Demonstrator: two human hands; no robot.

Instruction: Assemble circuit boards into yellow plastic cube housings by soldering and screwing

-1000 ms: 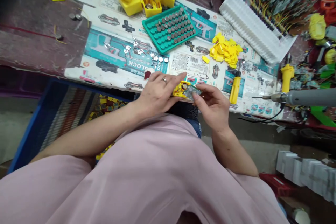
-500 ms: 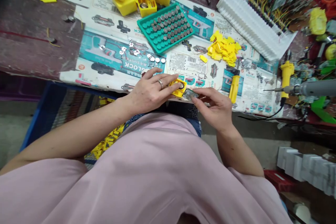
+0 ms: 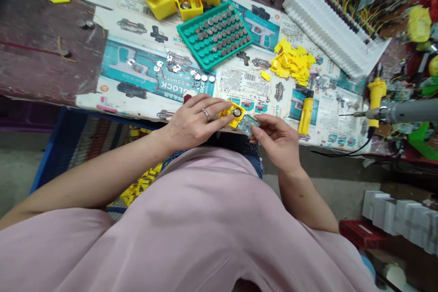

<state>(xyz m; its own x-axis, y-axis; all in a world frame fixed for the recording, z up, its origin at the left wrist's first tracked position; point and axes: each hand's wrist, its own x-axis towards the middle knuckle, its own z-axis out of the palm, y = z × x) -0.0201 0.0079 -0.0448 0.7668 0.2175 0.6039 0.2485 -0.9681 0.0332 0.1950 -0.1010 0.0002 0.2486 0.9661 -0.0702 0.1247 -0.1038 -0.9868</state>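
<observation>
My left hand (image 3: 196, 121), with a ring on one finger, grips a small yellow plastic case (image 3: 233, 122) at the table's front edge. A round metal part (image 3: 236, 112) sits inside the case's open side. Between thumb and fingers, my right hand (image 3: 278, 139) pinches a grey-green circuit board (image 3: 248, 124) right beside the case. The board's near corner meets or overlaps the case's edge; I cannot tell which. Beyond the hands lies a green tray (image 3: 205, 61) with rows of button cells (image 3: 224, 32). Several loose silver discs (image 3: 204, 78) rest in front of the tray.
A pile of small yellow pieces (image 3: 290, 61) and a yellow-handled screwdriver (image 3: 305, 114) lie to the right. Farther right are a soldering iron (image 3: 393, 112) and a white rack (image 3: 335, 27) with wired boards. Yellow cases (image 3: 164, 4) are heaped at the back. A blue crate (image 3: 51, 155) stands below left.
My right hand has shifted slightly left and turned the circuit board, so more of its face shows. The yellow case is tilted more towards me, with its round metal part plainer to see.
</observation>
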